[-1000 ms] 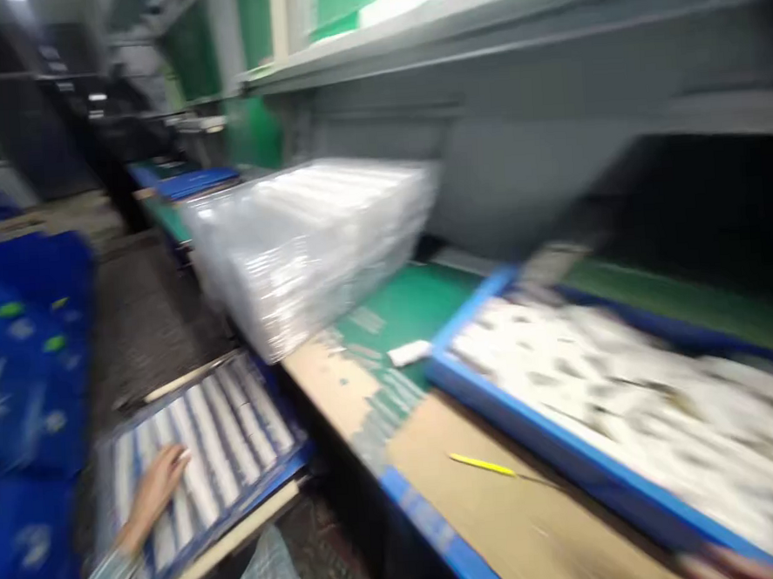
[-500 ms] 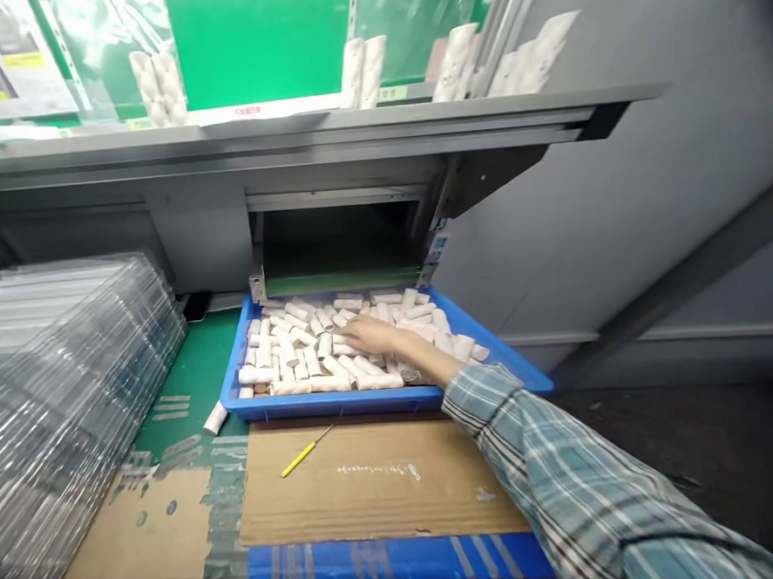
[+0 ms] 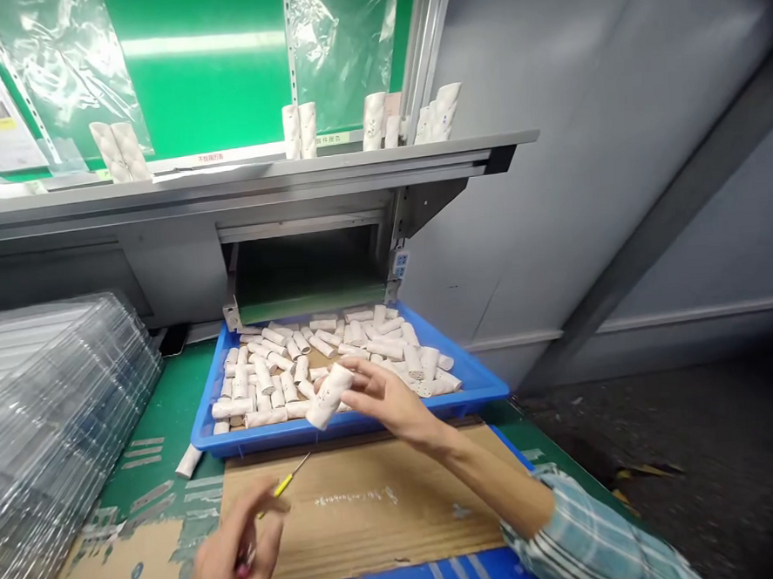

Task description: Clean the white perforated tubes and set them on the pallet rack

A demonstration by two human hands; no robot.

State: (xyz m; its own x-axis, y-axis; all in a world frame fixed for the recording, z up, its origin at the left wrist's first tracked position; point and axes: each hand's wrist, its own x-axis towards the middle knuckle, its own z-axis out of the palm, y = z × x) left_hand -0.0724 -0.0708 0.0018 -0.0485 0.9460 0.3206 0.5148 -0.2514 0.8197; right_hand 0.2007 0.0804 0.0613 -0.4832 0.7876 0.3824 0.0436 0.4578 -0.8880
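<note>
The right hand point(image 3: 393, 403) grips a white tube point(image 3: 329, 396) over the 6 o'clock rim of the blue tray point(image 3: 361, 424); a loose grip could drop it among the others. The left hand point(image 3: 229, 561) seems to pinch a yellow pick point(image 3: 281, 485), whose sharp tip could snag the tube.

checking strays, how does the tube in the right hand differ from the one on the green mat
The tube in the right hand is raised, tilted over the blue tray; the tube on the green mat lies flat. The held tube shows dark specks, the mat tube none. Both are white.
</note>
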